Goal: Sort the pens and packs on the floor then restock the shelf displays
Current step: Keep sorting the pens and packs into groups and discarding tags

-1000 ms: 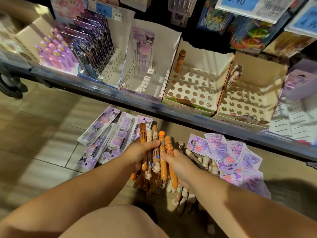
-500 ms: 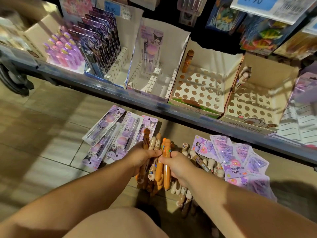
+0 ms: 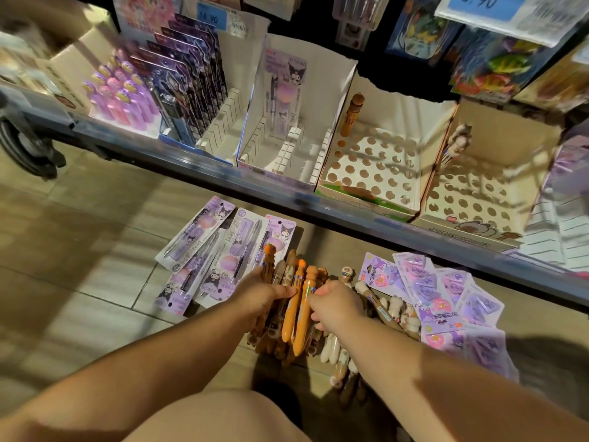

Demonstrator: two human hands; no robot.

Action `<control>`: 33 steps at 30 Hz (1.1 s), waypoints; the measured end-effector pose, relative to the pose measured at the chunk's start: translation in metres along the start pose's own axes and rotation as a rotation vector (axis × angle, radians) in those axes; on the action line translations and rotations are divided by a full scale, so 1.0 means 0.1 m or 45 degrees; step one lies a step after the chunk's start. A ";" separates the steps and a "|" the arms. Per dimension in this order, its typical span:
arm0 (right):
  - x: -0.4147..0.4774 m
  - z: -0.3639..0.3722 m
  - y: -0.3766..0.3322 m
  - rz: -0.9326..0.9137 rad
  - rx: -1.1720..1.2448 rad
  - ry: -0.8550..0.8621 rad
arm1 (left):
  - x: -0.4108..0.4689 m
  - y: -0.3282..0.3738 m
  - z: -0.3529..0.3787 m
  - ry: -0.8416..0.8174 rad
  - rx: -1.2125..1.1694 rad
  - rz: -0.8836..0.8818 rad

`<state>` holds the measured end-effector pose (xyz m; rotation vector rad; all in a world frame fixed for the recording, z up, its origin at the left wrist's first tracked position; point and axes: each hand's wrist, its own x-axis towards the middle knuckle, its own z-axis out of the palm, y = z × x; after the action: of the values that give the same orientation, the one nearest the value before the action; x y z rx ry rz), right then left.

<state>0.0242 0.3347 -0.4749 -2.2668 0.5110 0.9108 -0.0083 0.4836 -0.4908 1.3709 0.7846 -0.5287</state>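
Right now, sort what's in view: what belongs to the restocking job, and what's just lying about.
Job: orange pens in left hand and right hand; loose pens; purple pen packs; flat purple packs; holed display box; slotted display box.
Lying about: black wheel; hanging colourful packs; price tag.

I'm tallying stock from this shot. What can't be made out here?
Head view only:
- Count of orange pens: left grip and right grip wrap the bundle.
- Cream pens: right forearm covers some.
- Blue price tag: cut by top edge.
- Slotted white box, far right: blurred, cut by edge.
- Print on purple packs: too small.
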 end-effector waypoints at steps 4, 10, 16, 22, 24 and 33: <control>-0.01 0.03 0.00 -0.030 -0.048 0.053 | 0.00 0.02 -0.02 0.064 0.074 0.009; -0.01 0.11 0.01 -0.110 -0.049 -0.037 | 0.02 0.01 -0.11 0.198 0.176 0.030; -0.01 0.11 0.03 -0.157 -0.188 -0.060 | 0.01 0.00 -0.13 0.214 0.133 0.002; -0.08 -0.09 0.01 -0.217 -0.406 -0.031 | -0.03 0.07 -0.13 0.156 -0.035 0.045; -0.10 -0.09 0.02 -0.246 -0.274 -0.060 | -0.06 0.13 -0.10 0.081 -0.157 0.042; -0.26 -0.21 0.00 -0.344 0.302 -0.187 | -0.23 0.41 0.33 -0.300 -0.605 -0.104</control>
<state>0.0164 0.3240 -0.4445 -1.9779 0.2264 0.8244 0.0135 0.4545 -0.4464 0.8249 0.7178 -0.5162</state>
